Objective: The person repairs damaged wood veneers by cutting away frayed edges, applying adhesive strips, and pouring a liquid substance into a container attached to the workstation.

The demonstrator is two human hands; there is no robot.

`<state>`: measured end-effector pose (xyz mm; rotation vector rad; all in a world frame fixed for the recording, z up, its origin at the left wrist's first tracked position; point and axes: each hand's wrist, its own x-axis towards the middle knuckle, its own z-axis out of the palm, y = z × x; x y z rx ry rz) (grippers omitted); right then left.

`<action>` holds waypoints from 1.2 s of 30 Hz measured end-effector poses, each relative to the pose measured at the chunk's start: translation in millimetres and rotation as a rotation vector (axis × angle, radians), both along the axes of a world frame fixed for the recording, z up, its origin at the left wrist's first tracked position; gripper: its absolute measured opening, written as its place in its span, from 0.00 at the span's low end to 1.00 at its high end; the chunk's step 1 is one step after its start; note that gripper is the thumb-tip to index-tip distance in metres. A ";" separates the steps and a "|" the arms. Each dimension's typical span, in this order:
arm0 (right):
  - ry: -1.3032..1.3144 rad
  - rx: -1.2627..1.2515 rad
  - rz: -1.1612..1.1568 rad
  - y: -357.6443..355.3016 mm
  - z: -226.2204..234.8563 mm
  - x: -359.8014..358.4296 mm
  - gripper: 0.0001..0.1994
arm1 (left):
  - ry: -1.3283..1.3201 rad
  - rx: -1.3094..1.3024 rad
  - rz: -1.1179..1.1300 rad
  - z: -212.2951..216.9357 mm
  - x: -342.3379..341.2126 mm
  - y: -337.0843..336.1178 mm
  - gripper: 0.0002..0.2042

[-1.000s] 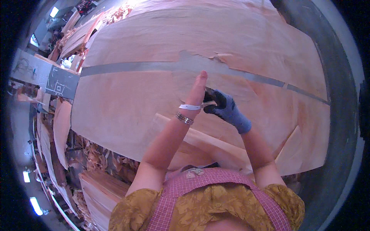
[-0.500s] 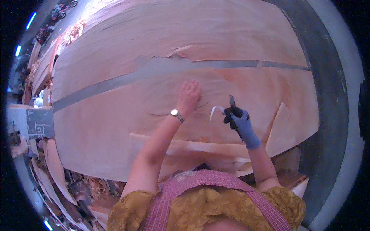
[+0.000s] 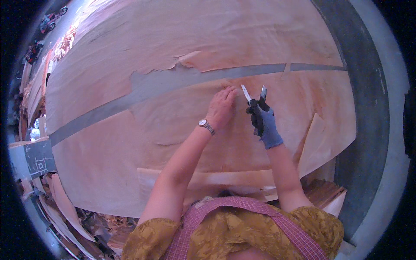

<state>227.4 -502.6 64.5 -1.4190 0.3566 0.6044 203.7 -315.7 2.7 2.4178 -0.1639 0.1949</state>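
My bare left hand, with a wristwatch on its wrist, rests on the near sheet of thin wood veneer. Its fingers reach out over the sheet close to its far edge. Just to the right, my gloved right hand is closed around a slim dark tool with a metallic tip, which looks like a knife. A narrow white strip, maybe tape, also sticks out from this hand. Beyond lies a far veneer sheet with a torn edge; a grey gap runs between the two sheets.
A loose veneer piece lies at the right on the near sheet, another strip along the front. Veneer scraps are heaped below the near left edge. A dark grey border runs down the right, and motorbikes stand far left.
Both hands have moved closer together, the right one up and slightly left. The white strip, curled before, now points straight away from me. The view has shifted a little.
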 end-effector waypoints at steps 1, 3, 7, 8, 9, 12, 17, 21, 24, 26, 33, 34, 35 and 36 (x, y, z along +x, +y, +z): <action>0.033 -0.027 0.010 -0.6 -3.9 -2.3 0.11 | -0.011 -0.016 0.018 2.0 1.2 0.7 0.25; 0.061 -0.057 0.016 -2.0 -10.0 -4.6 0.11 | -0.069 0.085 -0.042 17.4 4.0 1.7 0.25; 0.079 -0.092 0.017 -2.1 -8.8 -3.7 0.10 | -0.133 0.351 -0.198 22.3 16.4 3.2 0.26; 0.093 -0.107 0.021 -1.4 -7.3 -2.4 0.10 | -0.123 0.390 -0.197 22.0 18.0 4.4 0.26; -0.088 -0.305 0.122 -5.6 -10.7 1.2 0.10 | -0.113 0.423 -0.204 23.3 20.1 2.4 0.26; -0.519 -0.761 0.370 -27.5 -25.4 19.5 0.11 | -0.089 0.477 -0.212 13.9 21.4 -4.5 0.26; -0.126 -0.282 0.218 -39.6 -1.2 17.8 0.10 | -0.018 0.433 -0.208 30.6 28.0 -4.1 0.23; 0.072 -0.116 0.126 -38.8 -11.7 -5.2 0.09 | -0.020 0.247 -0.115 32.0 27.6 -7.1 0.24; 0.041 -0.173 0.125 -36.2 -19.6 -7.6 0.09 | -0.108 0.309 -0.222 20.8 2.3 -25.7 0.23; 0.013 -0.207 0.120 -34.6 -23.5 -6.4 0.09 | -0.128 0.383 -0.282 17.8 -8.3 -36.4 0.22; -1.072 -1.411 0.631 -63.1 -34.4 20.0 0.09 | -0.094 0.547 -0.218 12.8 -21.7 -47.9 0.20; -0.887 -1.140 0.562 -66.6 -29.5 28.2 0.09 | -0.071 0.515 -0.207 17.9 -19.7 -47.3 0.19; -0.696 -0.865 0.508 -65.2 -22.3 35.7 0.10 | -0.002 0.411 -0.216 25.7 -16.5 -43.8 0.19; -0.490 -0.602 0.454 -57.0 -14.2 37.2 0.10 | 0.065 0.298 -0.229 35.7 -14.0 -39.5 0.18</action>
